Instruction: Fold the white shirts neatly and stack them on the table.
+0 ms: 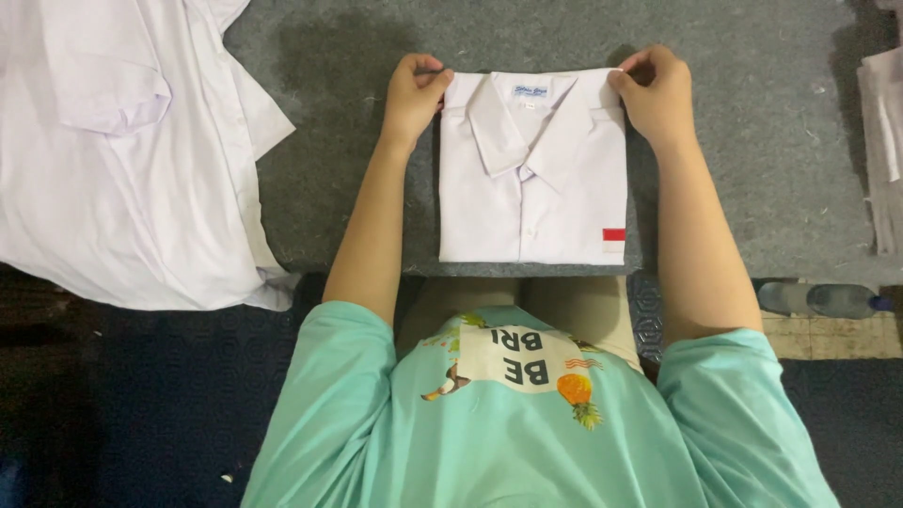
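Looks like a small garment workshop: grey felt worktable (pixel 752 122), white shirts piled at 10 o'clock (pixel 122 160), more folded stock at 3 (pixel 882 150).

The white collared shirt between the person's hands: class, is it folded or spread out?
Folded. The white collared shirt forms a neat rectangle, collar on top, sleeves tucked out of sight; both hands pinch its top corners.

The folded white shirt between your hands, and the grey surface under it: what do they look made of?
The folded white shirt looks like thin woven cloth, cotton or a blend, matte: crisp collar, sharp fold edges, faint creases. The left hand and right hand pinch its shoulders. The grey surface looks like felt or low-pile carpet: fuzzy, speckled, without shine.
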